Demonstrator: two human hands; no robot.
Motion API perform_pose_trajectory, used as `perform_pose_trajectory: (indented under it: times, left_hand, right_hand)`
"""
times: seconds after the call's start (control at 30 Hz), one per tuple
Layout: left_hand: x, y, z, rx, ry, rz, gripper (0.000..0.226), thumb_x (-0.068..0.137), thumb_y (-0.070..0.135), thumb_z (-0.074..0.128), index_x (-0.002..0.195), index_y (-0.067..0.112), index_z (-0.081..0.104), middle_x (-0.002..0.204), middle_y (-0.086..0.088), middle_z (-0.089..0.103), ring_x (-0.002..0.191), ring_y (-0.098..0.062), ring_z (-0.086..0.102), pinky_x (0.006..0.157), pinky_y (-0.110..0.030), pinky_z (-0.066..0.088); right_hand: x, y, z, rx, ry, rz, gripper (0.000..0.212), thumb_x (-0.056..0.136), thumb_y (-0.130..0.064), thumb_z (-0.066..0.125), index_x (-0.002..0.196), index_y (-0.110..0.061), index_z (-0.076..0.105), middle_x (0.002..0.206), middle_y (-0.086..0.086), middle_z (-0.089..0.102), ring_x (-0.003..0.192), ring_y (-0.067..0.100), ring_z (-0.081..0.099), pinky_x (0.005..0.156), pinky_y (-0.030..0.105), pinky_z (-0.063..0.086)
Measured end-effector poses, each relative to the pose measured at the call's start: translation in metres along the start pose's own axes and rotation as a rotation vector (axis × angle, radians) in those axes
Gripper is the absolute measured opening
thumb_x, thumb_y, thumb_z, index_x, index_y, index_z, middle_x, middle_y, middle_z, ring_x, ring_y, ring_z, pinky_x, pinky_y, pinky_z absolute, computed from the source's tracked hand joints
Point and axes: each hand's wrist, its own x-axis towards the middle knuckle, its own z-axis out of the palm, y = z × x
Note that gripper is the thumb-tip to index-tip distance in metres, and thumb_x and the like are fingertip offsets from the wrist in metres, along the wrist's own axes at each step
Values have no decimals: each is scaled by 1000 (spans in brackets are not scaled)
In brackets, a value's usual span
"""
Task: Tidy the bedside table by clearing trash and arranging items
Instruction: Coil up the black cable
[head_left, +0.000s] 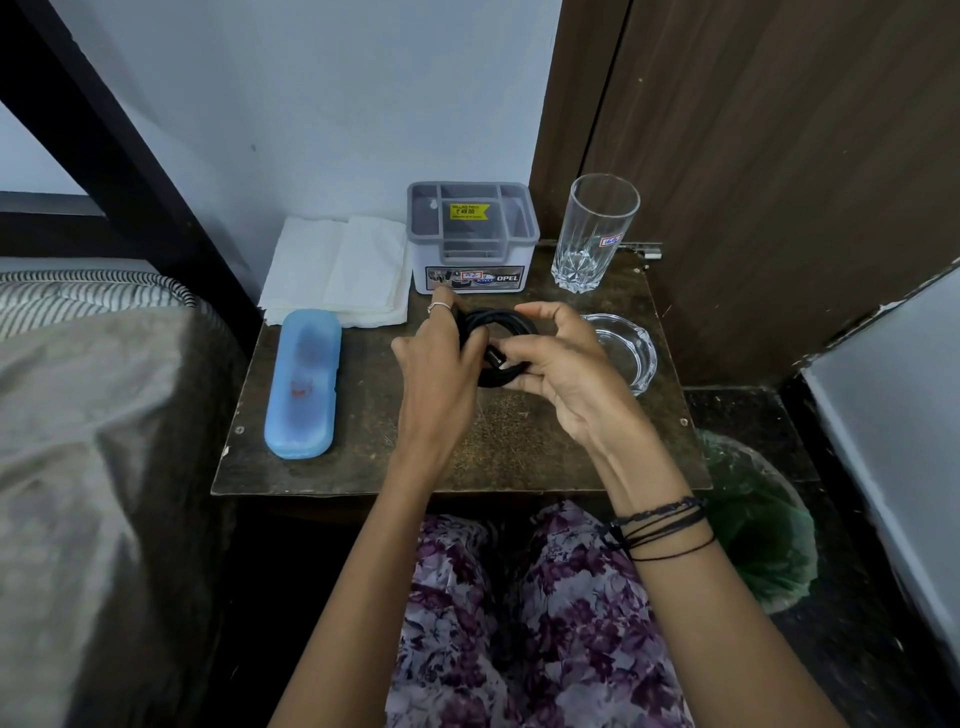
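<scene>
A coiled black cable (500, 323) is held just above the middle of the dark wooden bedside table (363, 457). My left hand (441, 358) grips the coil's left side, and my right hand (561, 364) grips its right side with the plug end near the thumb. Behind the hands stands a grey and white organiser box (471, 236). A stack of white tissues (337, 270) lies at the back left, and a blue spectacle case (304, 384) lies along the left side. An upright clear drinking glass (595, 231) stands at the back right, with a glass ashtray (626, 353) in front of it.
A bed with a grey cover (93, 441) borders the table on the left. A bin lined with a green bag (758, 535) stands on the floor at the right. A brown door (779, 156) rises behind the glass.
</scene>
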Motion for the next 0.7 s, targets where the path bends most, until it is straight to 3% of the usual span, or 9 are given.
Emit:
perform_pose_trajectory:
  times: [0.07, 0.13, 0.2, 0.33, 0.4, 0.47, 0.6, 0.7]
  left_hand:
    - [2, 1, -1, -64, -40, -21, 3, 88, 10, 43, 88, 11, 41, 69, 8, 56, 73, -27, 54, 88, -46, 39]
    - [5, 2, -2, -113, -80, -42, 10, 86, 12, 43, 95, 7, 46, 76, 0, 63, 81, -31, 58, 91, -50, 42]
    - [7, 2, -4, -156, -138, -57, 16, 86, 11, 44, 100, 4, 49, 87, -9, 65, 81, -23, 58, 87, -41, 43]
    - [11, 1, -7, -236, -243, -85, 12, 85, 14, 46, 88, 2, 48, 75, 0, 55, 71, -16, 47, 68, -34, 39]
    - [12, 1, -7, -254, -277, -93, 8, 86, 13, 46, 80, 10, 45, 70, 4, 50, 67, -13, 44, 65, -32, 37]
    - [14, 2, -7, -267, -291, -99, 16, 87, 9, 46, 74, 18, 42, 65, 6, 47, 62, -11, 41, 63, -30, 34]
    - [17, 5, -5, -311, -339, -135, 21, 87, 8, 48, 70, 19, 42, 64, 6, 43, 57, -6, 39, 61, -27, 33]
    - [17, 7, -2, -345, -367, -179, 19, 87, 6, 49, 72, 15, 44, 63, 5, 43, 53, -2, 38, 58, -21, 34]
  right_hand:
    - [0, -2, -2, 29, -13, 1, 41, 78, 12, 56, 111, -11, 47, 96, 12, 64, 78, 20, 64, 62, 30, 59]
    - [0, -2, -5, 63, -44, 14, 39, 78, 12, 58, 109, -10, 48, 90, 8, 64, 75, 18, 65, 69, 35, 58]
    - [-1, -3, -10, 109, -104, 41, 36, 79, 13, 57, 106, -10, 50, 87, 7, 66, 73, 17, 66, 73, 36, 57]
    - [-2, -5, -19, 123, -216, 114, 36, 80, 16, 52, 98, -15, 52, 66, -3, 68, 62, 10, 66, 71, 30, 57]
    - [-2, -7, -23, 92, -242, 130, 41, 79, 18, 50, 97, -19, 53, 71, -2, 66, 66, 11, 65, 74, 29, 54]
    - [-1, -9, -26, 67, -263, 122, 45, 78, 20, 51, 98, -20, 54, 76, 0, 63, 71, 14, 63, 78, 30, 53]
    - [-1, -9, -30, 8, -307, 77, 47, 77, 21, 54, 106, -16, 54, 68, -5, 69, 71, 10, 67, 77, 28, 56]
    - [-2, -8, -34, -43, -320, 47, 50, 76, 20, 57, 114, -12, 53, 73, -2, 68, 71, 7, 68, 74, 26, 57]
